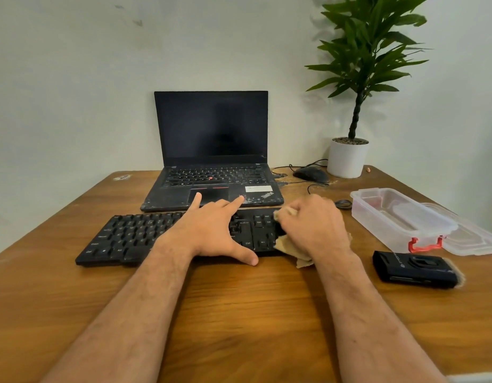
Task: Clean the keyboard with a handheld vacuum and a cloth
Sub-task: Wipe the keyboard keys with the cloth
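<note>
1. Resting flat, the left hand (209, 230) lies fingers spread on the keyboard (145, 236).
2. The right hand (311, 225) bunches a tan cloth (283, 244) at the keyboard's right end.
3. The keyboard's long axis runs left-right, parallel to the counter's (239, 313) near edge.
4. The handheld vacuum (413, 269) lies toward the right edge.

A black keyboard (145, 239) is laid flat, lengthwise from 9 to 3 o'clock. A crumpled tan cloth (285, 246) is bunched on its 3 o'clock end. A black handheld vacuum (415, 269) is laid on its side at 3 o'clock, apart from the keyboard.
</note>
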